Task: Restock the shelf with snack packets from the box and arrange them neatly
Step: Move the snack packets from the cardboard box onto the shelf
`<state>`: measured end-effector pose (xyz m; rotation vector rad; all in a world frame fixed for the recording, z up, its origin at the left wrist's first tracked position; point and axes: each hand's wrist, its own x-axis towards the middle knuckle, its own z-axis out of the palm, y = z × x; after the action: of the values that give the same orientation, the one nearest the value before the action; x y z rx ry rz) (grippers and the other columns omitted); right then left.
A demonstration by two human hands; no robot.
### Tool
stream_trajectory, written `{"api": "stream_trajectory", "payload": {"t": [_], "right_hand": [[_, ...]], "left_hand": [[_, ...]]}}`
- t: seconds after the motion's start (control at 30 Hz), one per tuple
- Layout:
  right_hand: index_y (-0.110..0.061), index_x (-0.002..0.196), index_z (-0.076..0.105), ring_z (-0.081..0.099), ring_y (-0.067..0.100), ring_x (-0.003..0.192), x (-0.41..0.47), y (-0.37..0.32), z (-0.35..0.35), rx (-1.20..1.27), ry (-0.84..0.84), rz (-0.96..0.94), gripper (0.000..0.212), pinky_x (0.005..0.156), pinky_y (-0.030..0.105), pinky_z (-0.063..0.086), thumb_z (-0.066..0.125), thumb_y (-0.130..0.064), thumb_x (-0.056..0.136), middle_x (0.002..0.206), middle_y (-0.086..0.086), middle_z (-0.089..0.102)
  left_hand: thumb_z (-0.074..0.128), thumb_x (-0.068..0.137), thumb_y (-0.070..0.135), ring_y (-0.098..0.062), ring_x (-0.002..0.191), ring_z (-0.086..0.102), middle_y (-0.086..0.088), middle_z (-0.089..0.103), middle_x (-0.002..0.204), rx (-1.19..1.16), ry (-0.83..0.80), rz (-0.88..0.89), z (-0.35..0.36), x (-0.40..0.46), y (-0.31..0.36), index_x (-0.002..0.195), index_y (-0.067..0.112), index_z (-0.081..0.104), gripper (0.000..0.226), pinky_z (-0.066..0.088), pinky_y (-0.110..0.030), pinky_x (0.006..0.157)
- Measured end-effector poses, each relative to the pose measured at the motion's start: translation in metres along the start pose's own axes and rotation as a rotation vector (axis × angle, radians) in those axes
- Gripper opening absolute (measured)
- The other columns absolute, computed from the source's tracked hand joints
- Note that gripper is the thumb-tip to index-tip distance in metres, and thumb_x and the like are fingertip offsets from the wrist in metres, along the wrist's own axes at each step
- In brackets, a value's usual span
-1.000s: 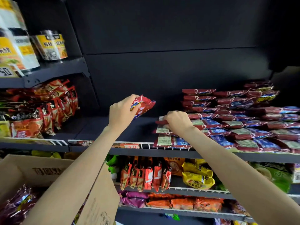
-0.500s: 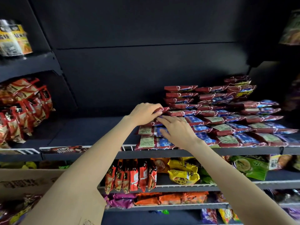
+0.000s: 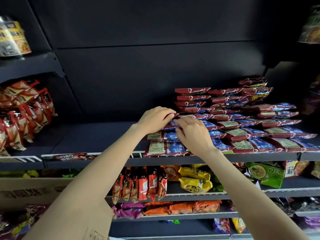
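Red and blue snack packets (image 3: 239, 134) lie in overlapping rows on the dark shelf (image 3: 97, 135), stacked higher toward the back right. My left hand (image 3: 155, 119) grips the edge of one red packet (image 3: 175, 115) at the left end of the pile, fingers curled over it. Just below, my right hand (image 3: 194, 134) rests on the front rows, fingers bent, touching the blue packets beside the held one. The cardboard box (image 3: 31, 191) sits at lower left with purple and yellow packets inside.
The left half of the dark shelf holds no packets. Red-orange packets (image 3: 24, 115) stand on the shelf section at far left. Lower shelves carry red, yellow, green, orange and purple packets (image 3: 143, 186). A white wire rail (image 3: 136, 155) runs along the shelf front.
My left hand carried the red packet from mid-air right and down onto the pile's left end. My right hand slid up beside it. The camera swung right.
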<state>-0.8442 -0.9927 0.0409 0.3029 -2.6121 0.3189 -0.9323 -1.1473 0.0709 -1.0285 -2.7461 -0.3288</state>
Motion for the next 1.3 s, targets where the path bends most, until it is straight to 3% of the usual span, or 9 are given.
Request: {"api": "stream_trajectory", "payload": {"t": [0.1, 0.23, 0.37, 0.47, 0.63, 0.7, 0.87, 1.03, 1.3], "right_hand": [[-0.011, 0.113, 0.067, 0.062, 0.026, 0.098, -0.005, -0.012, -0.005, 0.072, 0.226, -0.003, 0.026, 0.089, 0.041, 0.046, 0.054, -0.017, 0.091, 0.104, 0.006, 0.07], [-0.009, 0.104, 0.068, 0.061, 0.022, 0.085, -0.014, -0.057, -0.008, 0.149, 0.416, -0.099, 0.024, 0.075, 0.036, 0.048, 0.05, -0.021, 0.092, 0.091, 0.004, 0.069], [-0.01, 0.094, 0.068, 0.06, 0.015, 0.066, -0.031, -0.125, 0.004, 0.305, 0.341, -0.269, 0.019, 0.054, 0.027, 0.048, 0.053, -0.021, 0.091, 0.075, -0.001, 0.067], [-0.02, 0.09, 0.067, 0.061, 0.012, 0.059, -0.042, -0.182, 0.023, 0.404, 0.002, -0.361, 0.026, 0.049, 0.028, 0.051, 0.045, -0.034, 0.09, 0.071, -0.008, 0.066], [-0.025, 0.105, 0.065, 0.062, 0.014, 0.091, -0.054, -0.278, 0.069, 0.423, -0.402, -0.661, 0.025, 0.073, 0.036, 0.054, 0.045, -0.037, 0.094, 0.1, -0.007, 0.067], [-0.023, 0.112, 0.063, 0.058, 0.019, 0.101, -0.056, -0.316, 0.096, 0.396, -0.463, -0.784, 0.025, 0.082, 0.038, 0.05, 0.047, -0.033, 0.095, 0.107, -0.003, 0.065], [-0.02, 0.129, 0.051, 0.048, 0.023, 0.117, -0.058, -0.397, 0.172, 0.179, -0.601, -0.942, 0.035, 0.099, 0.037, 0.04, 0.049, -0.022, 0.094, 0.123, 0.002, 0.057], [-0.019, 0.135, 0.044, 0.045, 0.025, 0.122, -0.06, -0.44, 0.245, -0.061, -0.659, -0.954, 0.046, 0.102, 0.038, 0.036, 0.052, -0.012, 0.09, 0.13, 0.004, 0.053], [-0.026, 0.152, 0.004, 0.03, 0.025, 0.135, -0.058, -0.426, 0.319, -0.288, -0.878, -0.95, 0.077, 0.107, 0.036, 0.029, 0.053, -0.026, 0.093, 0.15, 0.005, 0.031]], "left_hand": [[0.034, 0.101, 0.035, -0.011, 0.117, 0.05, 0.008, 0.062, 0.122, 0.027, 0.182, 0.055, -0.012, -0.029, -0.004, 0.126, 0.023, 0.056, 0.035, 0.045, -0.03, 0.084], [0.044, 0.096, 0.032, -0.011, 0.083, 0.064, 0.009, 0.071, 0.088, 0.117, 0.485, 0.145, -0.033, -0.094, -0.017, 0.101, 0.02, 0.07, 0.03, 0.052, -0.03, 0.064], [0.054, 0.092, 0.023, -0.01, 0.058, 0.06, 0.009, 0.066, 0.065, 0.16, 0.596, 0.109, -0.05, -0.196, -0.038, 0.083, 0.018, 0.073, 0.021, 0.045, -0.026, 0.049], [0.053, 0.09, 0.03, -0.004, 0.053, 0.057, 0.013, 0.063, 0.061, 0.203, 0.445, -0.06, -0.059, -0.286, -0.06, 0.082, 0.023, 0.071, 0.021, 0.042, -0.021, 0.043], [0.039, 0.084, 0.052, 0.0, 0.065, 0.062, 0.021, 0.066, 0.073, 0.196, 0.021, -0.479, -0.056, -0.434, -0.105, 0.094, 0.034, 0.07, 0.037, 0.05, -0.023, 0.045], [0.039, 0.083, 0.053, -0.005, 0.071, 0.065, 0.019, 0.069, 0.082, 0.185, -0.038, -0.592, -0.046, -0.486, -0.124, 0.097, 0.032, 0.069, 0.04, 0.052, -0.025, 0.049], [0.058, 0.087, 0.042, -0.018, 0.106, 0.059, 0.002, 0.059, 0.123, 0.156, -0.279, -0.886, -0.017, -0.586, -0.18, 0.125, 0.029, 0.055, 0.04, 0.047, -0.029, 0.081], [0.056, 0.089, 0.038, -0.025, 0.131, 0.037, -0.005, 0.042, 0.142, 0.226, -0.394, -0.939, 0.005, -0.623, -0.226, 0.139, 0.028, 0.04, 0.054, 0.037, -0.036, 0.104], [0.064, 0.084, 0.045, -0.027, 0.128, 0.036, -0.007, 0.037, 0.139, 0.169, -0.376, -1.011, 0.02, -0.64, -0.27, 0.144, 0.025, 0.03, 0.071, 0.039, -0.039, 0.102]]}}
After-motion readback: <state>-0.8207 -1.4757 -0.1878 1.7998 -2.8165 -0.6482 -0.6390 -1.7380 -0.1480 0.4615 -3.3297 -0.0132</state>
